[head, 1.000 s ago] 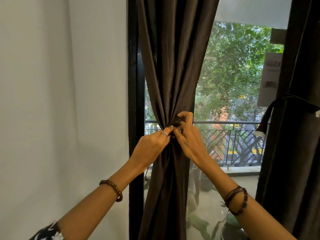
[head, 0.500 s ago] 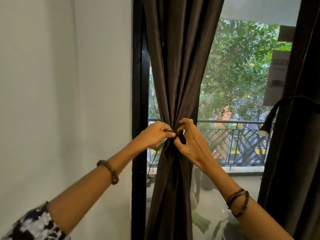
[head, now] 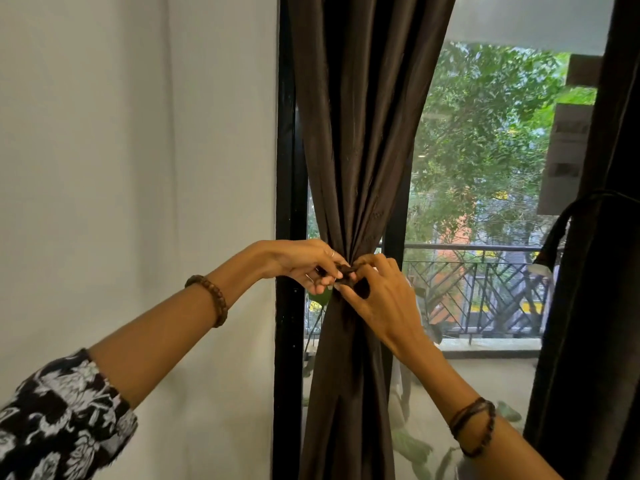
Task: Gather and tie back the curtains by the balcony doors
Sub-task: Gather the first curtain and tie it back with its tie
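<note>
Both hands now work lower than a second ago: left hand [head: 304, 265] and right hand [head: 377, 292], each grip pinching the tie-back [head: 346, 270] at the gathered left curtain [head: 349, 150], so I judge the knot nearly done.

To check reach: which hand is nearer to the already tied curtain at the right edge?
Right. The right hand is between the left hand and that tied curtain.
</note>
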